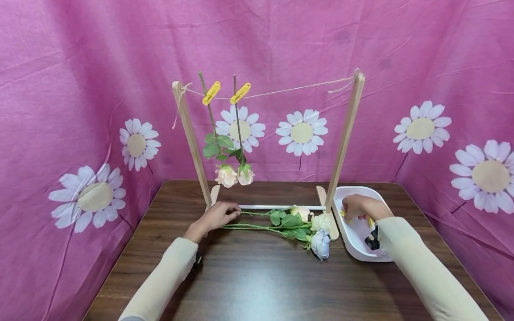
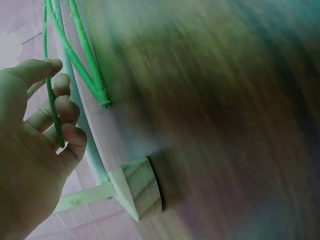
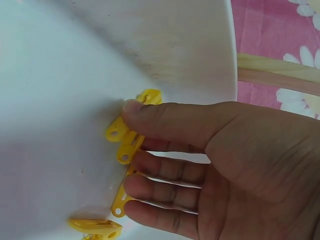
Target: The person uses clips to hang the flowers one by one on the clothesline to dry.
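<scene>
My left hand [image 1: 217, 216] pinches a green flower stem [image 2: 52, 105] between thumb and fingers, near the rack's left foot. Two more stems [image 2: 85, 65] lie beside it, their ends close together. The roses [image 1: 320, 243] at the other end, white and cream, rest on the table to the right. Inside the white tray [image 1: 349, 245], my right hand [image 1: 363, 207] has its thumb and fingers on a yellow clothespin [image 3: 127, 145]; other yellow clothespins [image 3: 95, 227] lie under and below the fingers.
A wooden rack [image 1: 345, 138] holds a string [image 1: 297, 88] between its posts. Two pink roses [image 1: 226, 176] hang upside down at its left part, from yellow clothespins [image 1: 211, 93]. A white rod [image 1: 277, 207] joins the feet. A black object [image 1: 372, 240] lies in the tray.
</scene>
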A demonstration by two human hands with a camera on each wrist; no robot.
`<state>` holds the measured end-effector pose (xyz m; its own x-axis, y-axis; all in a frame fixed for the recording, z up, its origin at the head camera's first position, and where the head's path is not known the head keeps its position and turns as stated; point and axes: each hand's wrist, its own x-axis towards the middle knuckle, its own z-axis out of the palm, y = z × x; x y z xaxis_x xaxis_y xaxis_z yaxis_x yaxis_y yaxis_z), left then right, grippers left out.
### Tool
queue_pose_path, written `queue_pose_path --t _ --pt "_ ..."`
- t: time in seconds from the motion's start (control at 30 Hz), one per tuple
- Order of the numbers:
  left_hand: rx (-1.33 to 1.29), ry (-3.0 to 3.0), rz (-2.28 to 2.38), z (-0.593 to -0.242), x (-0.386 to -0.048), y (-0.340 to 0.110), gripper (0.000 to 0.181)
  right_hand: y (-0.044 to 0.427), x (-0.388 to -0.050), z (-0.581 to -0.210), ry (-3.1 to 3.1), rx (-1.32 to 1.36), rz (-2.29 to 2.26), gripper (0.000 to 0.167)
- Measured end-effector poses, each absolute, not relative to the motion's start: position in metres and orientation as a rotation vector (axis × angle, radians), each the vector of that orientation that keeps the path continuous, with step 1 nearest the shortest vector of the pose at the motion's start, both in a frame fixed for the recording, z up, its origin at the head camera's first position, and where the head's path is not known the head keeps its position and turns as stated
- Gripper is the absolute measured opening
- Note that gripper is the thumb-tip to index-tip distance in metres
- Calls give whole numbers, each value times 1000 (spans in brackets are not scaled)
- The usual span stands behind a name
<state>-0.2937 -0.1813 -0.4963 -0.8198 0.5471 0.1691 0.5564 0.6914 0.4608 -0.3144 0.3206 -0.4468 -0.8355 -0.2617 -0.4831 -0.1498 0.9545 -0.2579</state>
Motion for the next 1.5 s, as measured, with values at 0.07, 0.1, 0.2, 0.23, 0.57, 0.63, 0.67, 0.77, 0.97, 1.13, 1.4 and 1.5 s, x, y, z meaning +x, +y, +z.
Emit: queue_pose_path --t 0.07,0.1,0.2,0.23,0.57,0.63,0.67,0.77,0.97,1.13,1.4,1.5 --pt "-901 -2882 -818 -496 -293 -183 16 321 -315 -448 2591 -302 -283 15" --pt "-885 -2887 -846 -496 -293 -183 16 321 -316 -448 2598 -305 -283 15" --pt "-840 -2895 -920 -496 -294 -184 16 322 -317 -448 2610 -312 -293 14" --pt "-823 -2896 -943 -496 -294 -185 16 322 -317 -448 2613 -316 -300 14" --pt "-722 -2874 -1088 -492 -295 -186 14 327 -317 -445 2675 -393 -359 15" --pt "-700 -2861 -1137 -492 -295 -186 15 327 -318 -444 2672 -380 -368 15" --pt "-692 -2852 -1153 -492 -295 -186 14 328 -318 -444 2671 -376 -372 15" --pt "-666 -2829 -1181 -491 -295 -185 13 330 -318 -443 2675 -377 -391 16" --pt "-585 -2800 -1342 -482 -293 -183 14 337 -320 -443 2719 -452 -453 15" --pt "-502 -2775 -1538 -472 -289 -181 10 342 -324 -438 2783 -451 -458 15" --pt "-426 -2632 -1753 -463 -287 -174 15 343 -326 -434 2951 -532 -446 26" --pt "-433 -2560 -1827 -460 -287 -169 15 343 -327 -433 3009 -541 -489 27"
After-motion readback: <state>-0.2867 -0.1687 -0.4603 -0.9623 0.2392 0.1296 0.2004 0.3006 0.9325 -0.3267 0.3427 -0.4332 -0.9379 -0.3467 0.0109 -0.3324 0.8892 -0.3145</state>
